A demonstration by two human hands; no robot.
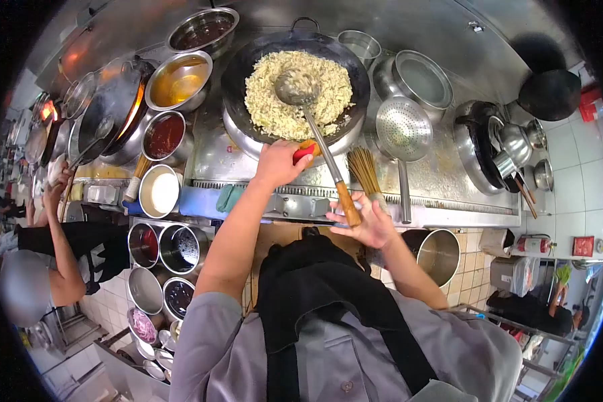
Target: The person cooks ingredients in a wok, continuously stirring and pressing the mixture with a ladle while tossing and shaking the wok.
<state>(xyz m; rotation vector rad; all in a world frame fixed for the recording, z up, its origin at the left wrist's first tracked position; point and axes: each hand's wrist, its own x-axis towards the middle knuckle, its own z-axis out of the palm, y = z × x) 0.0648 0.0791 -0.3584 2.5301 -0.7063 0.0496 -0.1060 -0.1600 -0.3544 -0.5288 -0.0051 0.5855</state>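
A dark wok [234, 84] full of fried rice [264, 84] sits at the back of the steel table [442, 191], its loop handle on the far side. The ladle [322, 147] lies with its bowl in the rice near the wok's middle; its long axis slants, the bowl end pointing away from the person and a little left, the wooden handle crossing the wok's near rim and running back to the right. The left hand [279, 163] is at the wok's near rim, curled on a red-and-orange object [303, 155] that is too covered to identify. The right hand [374, 224], nearer the person and right of the wok, is loosely spread, the end of the wooden handle lying across its fingers. Just beside the wok's near right edge stands a bamboo brush [362, 169], bristles up; farther right, a perforated skimmer [403, 127] points its handle toward the person. Left of the wok are a steel bowl of amber liquid [197, 100] and a pot of red sauce [185, 146].
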